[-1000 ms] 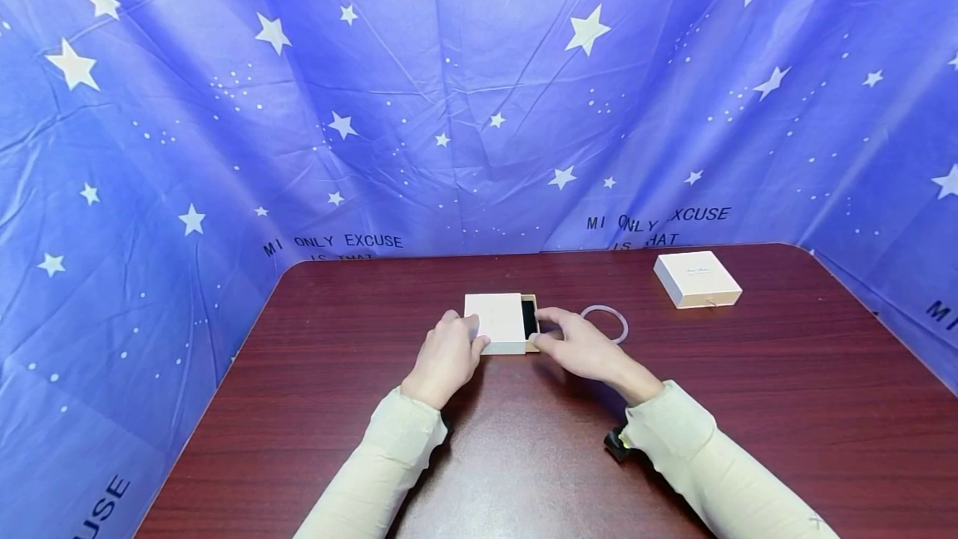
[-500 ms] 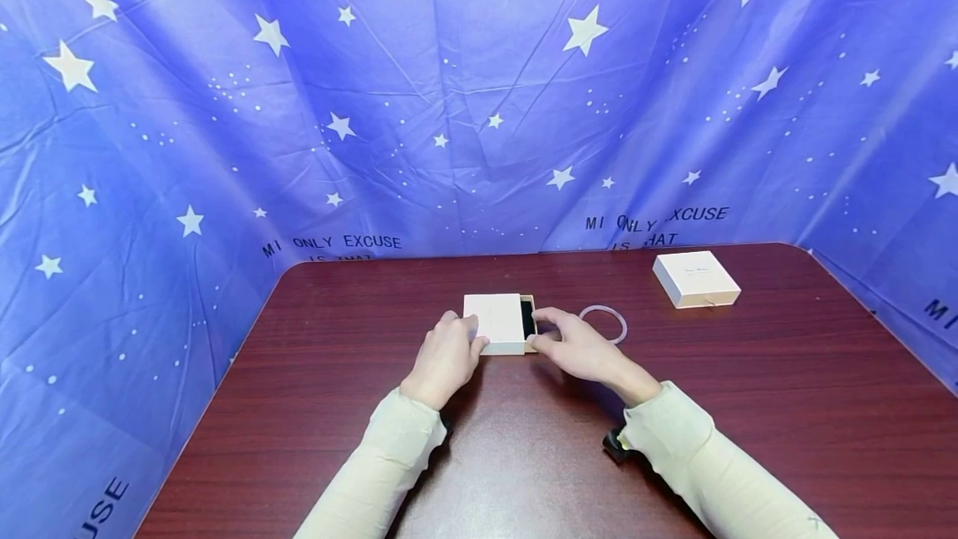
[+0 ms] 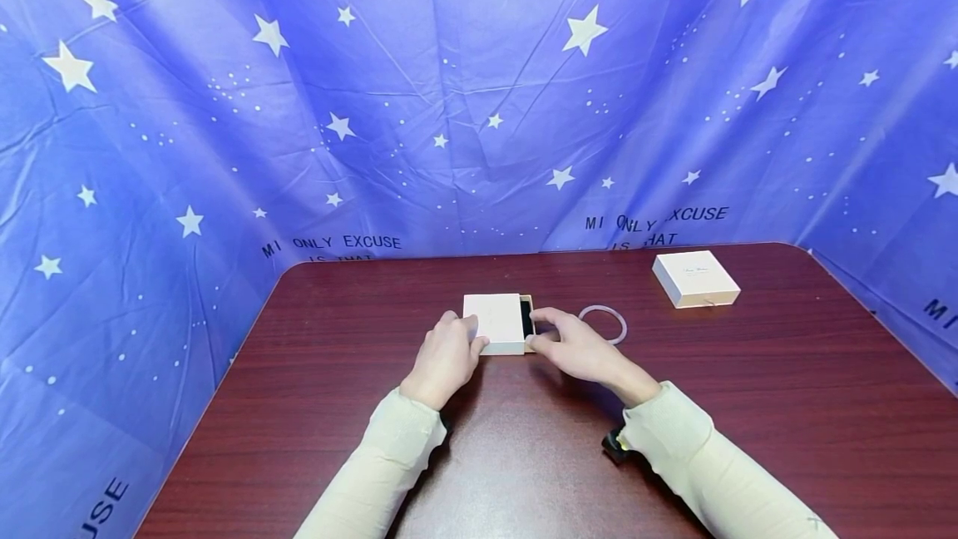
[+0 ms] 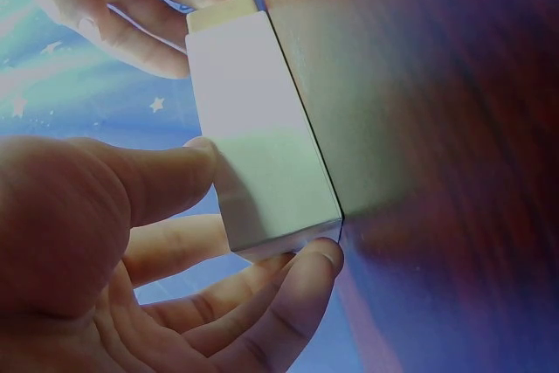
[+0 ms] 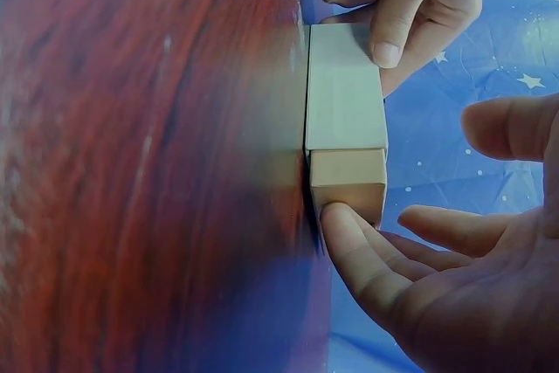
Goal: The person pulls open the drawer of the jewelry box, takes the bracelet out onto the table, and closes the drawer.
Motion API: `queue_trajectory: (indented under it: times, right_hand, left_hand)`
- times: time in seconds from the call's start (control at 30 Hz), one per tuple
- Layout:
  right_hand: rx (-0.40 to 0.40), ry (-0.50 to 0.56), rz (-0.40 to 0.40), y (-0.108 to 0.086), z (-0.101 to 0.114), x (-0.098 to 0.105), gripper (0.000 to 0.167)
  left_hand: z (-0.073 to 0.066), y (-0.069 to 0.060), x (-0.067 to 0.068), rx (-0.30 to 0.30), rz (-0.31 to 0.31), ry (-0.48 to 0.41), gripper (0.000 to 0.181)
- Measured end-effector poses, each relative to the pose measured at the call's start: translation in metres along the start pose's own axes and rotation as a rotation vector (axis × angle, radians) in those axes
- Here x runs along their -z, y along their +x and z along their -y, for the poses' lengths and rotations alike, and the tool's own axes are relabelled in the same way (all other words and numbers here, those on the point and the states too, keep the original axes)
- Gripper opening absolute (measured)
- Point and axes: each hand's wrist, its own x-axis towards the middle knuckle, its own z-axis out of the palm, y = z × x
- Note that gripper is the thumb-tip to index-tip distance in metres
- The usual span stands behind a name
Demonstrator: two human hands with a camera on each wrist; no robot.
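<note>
Here's your left hand point(image 3: 441, 356), gripping the left end of the white box point(image 3: 494, 323), thumb on its near upper edge and fingers bent round the end. The box lies flat in the middle of the far half of the dark red table point(image 3: 337, 314), between your two hands. Over to your right hand point(image 3: 584, 348), and it's open: fingers loosely extended, one fingertip on the end of the tan drawer point(image 5: 349, 176), thumb raised clear in the right wrist view. That drawer sticks a little way out of the box's right end, and from above you can spot a strip of its black lining point(image 3: 526, 321).

Just behind your right hand lies a pale lilac ring point(image 3: 624, 327), partly hidden by it. Farther back and well to the right sits a second white box point(image 3: 696, 277), closed, small lettering on its lid. Your pale sleeves point(image 3: 681, 422) come in from the near edge, a black device point(image 3: 615, 445) by the right cuff. Behind everything hangs the blue curtain point(image 3: 449, 156), covered in white stars.
</note>
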Motion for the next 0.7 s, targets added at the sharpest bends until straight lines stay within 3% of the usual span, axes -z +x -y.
queue_trajectory:
  times: [0.7]
  right_hand:
    - [0.016,0.022,0.016,0.0002,0.0005,-0.0023,0.048]
  left_hand:
    - [0.0000,-0.0002,-0.0002,-0.005,-0.003,0.008,0.016]
